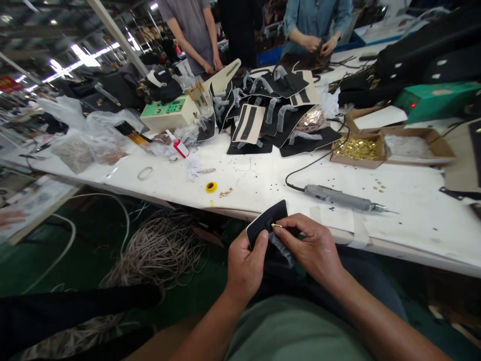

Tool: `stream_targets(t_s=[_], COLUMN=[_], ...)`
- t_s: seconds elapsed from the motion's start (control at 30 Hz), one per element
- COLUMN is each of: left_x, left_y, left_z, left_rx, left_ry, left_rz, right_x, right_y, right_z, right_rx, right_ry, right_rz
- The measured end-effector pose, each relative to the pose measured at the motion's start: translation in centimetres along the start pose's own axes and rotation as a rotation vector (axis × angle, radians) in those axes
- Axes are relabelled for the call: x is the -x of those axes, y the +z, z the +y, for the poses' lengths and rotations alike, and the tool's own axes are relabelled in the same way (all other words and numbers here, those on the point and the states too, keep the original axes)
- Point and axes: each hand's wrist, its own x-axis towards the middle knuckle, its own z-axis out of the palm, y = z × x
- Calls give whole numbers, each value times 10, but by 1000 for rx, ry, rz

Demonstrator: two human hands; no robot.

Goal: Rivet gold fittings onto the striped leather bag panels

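My left hand point(246, 263) is closed on a black leather panel point(260, 222) with a pale edge, its thumb pressed on the face. The panel is tilted just off the table's front edge. A strip in clear plastic wrap point(281, 249) hangs from it between my hands. My right hand point(311, 245) pinches a small gold-coloured metal piece point(276, 225) between thumb and forefinger, right at the panel's surface. Whether the piece touches the panel I cannot tell. On the table beyond lies a grey electric screwdriver point(338, 197) with its bit pointing right.
Black panels with wrapped strips point(278, 110) are piled at the back. A carton of gold-coloured pieces point(358, 149) stands right. Nearer lie a yellow tape roll point(211, 187), gold-coloured pieces point(226, 192) and a red bottle point(180, 146). Cord point(161, 245) is heaped on the floor. Co-workers stand opposite.
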Motion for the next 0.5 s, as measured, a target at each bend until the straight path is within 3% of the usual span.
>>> stream_targets(t_s=[0.27, 0.5], left_x=[2, 6], left_y=[9, 20], left_z=[8, 7], left_rx=[-123, -120], left_ry=[172, 189], left_rz=[-35, -53], right_x=[2, 6], right_y=[-9, -7], right_z=[2, 6], right_rx=[172, 164], right_ry=[-181, -139], right_rz=[-13, 46])
